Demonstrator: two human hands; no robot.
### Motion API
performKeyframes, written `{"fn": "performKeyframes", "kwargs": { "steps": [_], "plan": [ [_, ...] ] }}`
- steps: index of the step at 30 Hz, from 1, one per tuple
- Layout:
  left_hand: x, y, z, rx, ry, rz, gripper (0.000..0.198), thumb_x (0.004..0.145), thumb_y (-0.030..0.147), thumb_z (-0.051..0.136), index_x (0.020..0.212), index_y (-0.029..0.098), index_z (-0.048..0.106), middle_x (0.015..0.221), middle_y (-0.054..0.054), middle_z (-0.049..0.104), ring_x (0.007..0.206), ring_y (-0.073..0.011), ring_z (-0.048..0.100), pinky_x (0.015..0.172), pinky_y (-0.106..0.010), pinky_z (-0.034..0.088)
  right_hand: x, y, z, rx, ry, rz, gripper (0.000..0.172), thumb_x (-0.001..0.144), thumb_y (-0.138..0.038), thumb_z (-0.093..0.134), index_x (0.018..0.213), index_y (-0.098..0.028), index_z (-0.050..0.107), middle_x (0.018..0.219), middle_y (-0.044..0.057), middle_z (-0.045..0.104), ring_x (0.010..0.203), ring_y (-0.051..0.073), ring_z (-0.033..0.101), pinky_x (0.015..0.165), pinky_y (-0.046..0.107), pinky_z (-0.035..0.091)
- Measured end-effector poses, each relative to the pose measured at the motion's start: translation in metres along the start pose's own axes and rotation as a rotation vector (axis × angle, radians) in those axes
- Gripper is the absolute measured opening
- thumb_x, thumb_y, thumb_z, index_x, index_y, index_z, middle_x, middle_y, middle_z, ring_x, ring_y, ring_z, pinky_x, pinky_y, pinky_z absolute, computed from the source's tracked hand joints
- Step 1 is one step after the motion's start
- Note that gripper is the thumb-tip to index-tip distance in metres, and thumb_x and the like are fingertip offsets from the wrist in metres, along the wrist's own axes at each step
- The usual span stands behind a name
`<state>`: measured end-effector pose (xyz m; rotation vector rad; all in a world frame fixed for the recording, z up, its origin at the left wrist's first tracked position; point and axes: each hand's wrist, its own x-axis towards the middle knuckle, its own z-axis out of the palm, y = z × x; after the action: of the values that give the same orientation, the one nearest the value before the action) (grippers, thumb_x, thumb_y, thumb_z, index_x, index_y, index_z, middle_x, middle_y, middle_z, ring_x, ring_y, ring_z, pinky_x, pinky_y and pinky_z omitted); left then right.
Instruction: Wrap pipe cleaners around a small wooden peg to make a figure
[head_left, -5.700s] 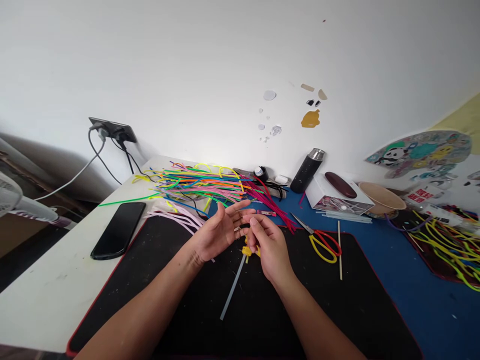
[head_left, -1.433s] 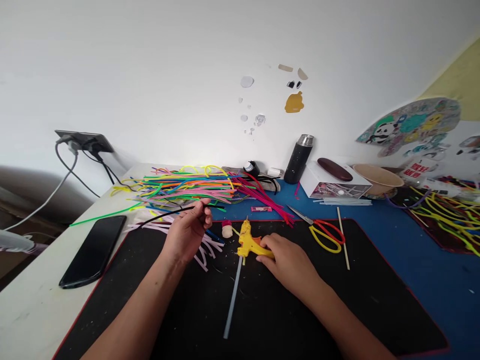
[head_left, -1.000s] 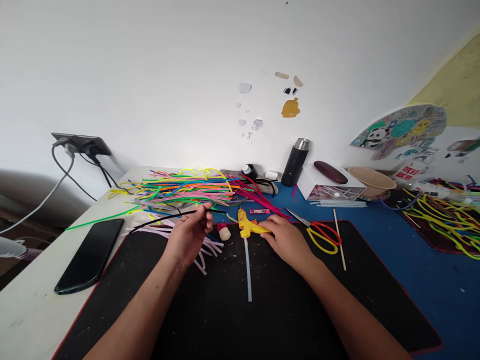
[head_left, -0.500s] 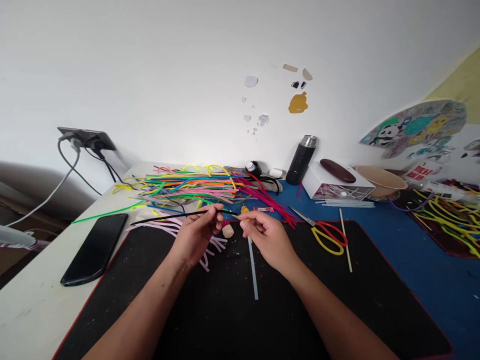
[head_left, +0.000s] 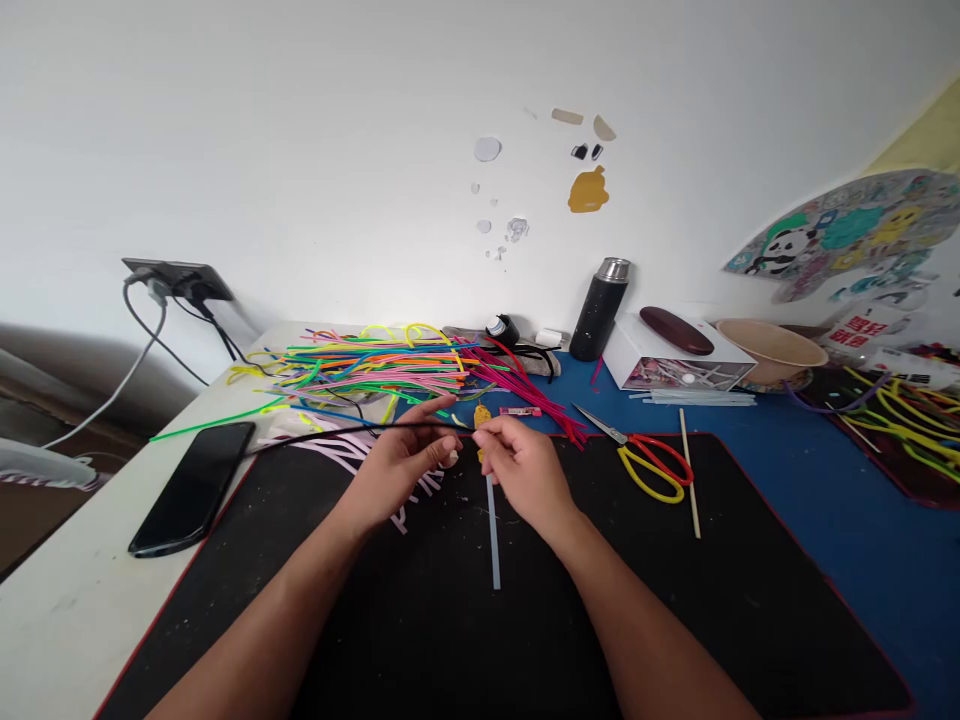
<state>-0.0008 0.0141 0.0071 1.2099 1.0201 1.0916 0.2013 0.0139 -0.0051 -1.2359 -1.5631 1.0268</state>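
Black pipe cleaner (head_left: 337, 431) held in the air over the back-left edge of the black mat (head_left: 525, 640). Long axis near level, running left-right; free end trails off past the mat's left edge, other end sits between the two hands.

Left of mat: dark phone (head_left: 191, 487) flat on the white surface (head_left: 90, 600). At the mat's back-left corner, pale pink stems (head_left: 330, 450) fan out, partly under the held stem. Behind them, a pile of coloured pipe cleaners (head_left: 375, 365).

Left hand (head_left: 401, 468) over the mat's back edge, thumb and fingers clamped on the stem close to its right end. Most of its length hangs off to the left of this grip.

Right hand (head_left: 525, 472) just beside the left, nearly touching. Its fingers are bunched together right at the stem's right tip and look pinched on it, contact partly hidden. Both hands about equally near that tip; only the left is anywhere near the long side.

Under the hands: yellow glue gun (head_left: 482, 415), mostly hidden, with a clear glue stick (head_left: 493, 540) lying on the mat pointing toward the person.

Right part of mat: scissors (head_left: 652, 468), then a wooden skewer (head_left: 690, 480). Behind the mat, a black flask (head_left: 598, 310) upright.
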Motion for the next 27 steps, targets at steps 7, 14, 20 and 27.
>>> {"fn": "performKeyframes", "kwargs": {
  "steps": [7,14,20,27],
  "plan": [
    [0.05,0.017,-0.013,1.143,-0.048,0.169,0.025,0.092,0.023,0.06,0.105,0.026,0.081,0.102,-0.008,0.078,0.092,-0.027,0.069,0.082,-0.034,0.05,0.02,0.032,-0.018,0.261,0.301,0.066,0.033,0.093,-0.053,0.063,0.089,-0.021,0.066,0.054,-0.006,0.053,0.046,0.014,0.048,0.047,0.026,0.038],
    [0.086,0.004,0.011,1.357,-0.276,0.172,0.023,0.076,0.012,0.075,0.094,0.026,0.08,0.106,-0.009,0.077,0.101,-0.0303,0.071,0.085,-0.034,0.05,0.021,0.039,-0.015,0.29,0.294,0.045,0.031,0.091,-0.052,0.066,0.088,-0.021,0.068,0.055,-0.005,0.054,0.048,0.014,0.048,0.047,0.026,0.037],
    [0.093,0.005,0.008,1.412,-0.247,0.131,0.01,0.075,0.014,0.075,0.07,0.023,0.073,0.088,-0.009,0.075,0.09,-0.0262,0.071,0.08,-0.031,0.049,0.023,0.043,-0.017,0.331,0.282,0.054,0.029,0.091,-0.05,0.064,0.088,-0.021,0.066,0.053,-0.006,0.053,0.044,0.013,0.047,0.046,0.025,0.037],
    [0.077,0.097,-0.075,1.2,0.55,0.236,0.022,0.095,0.033,0.063,0.099,0.014,0.073,0.086,-0.005,0.073,0.08,-0.0209,0.064,0.075,-0.03,0.046,0.023,0.039,-0.018,0.386,0.267,0.059,0.029,0.087,-0.05,0.068,0.084,-0.021,0.067,0.052,-0.006,0.054,0.044,0.013,0.047,0.045,0.025,0.037]
  ]
}}
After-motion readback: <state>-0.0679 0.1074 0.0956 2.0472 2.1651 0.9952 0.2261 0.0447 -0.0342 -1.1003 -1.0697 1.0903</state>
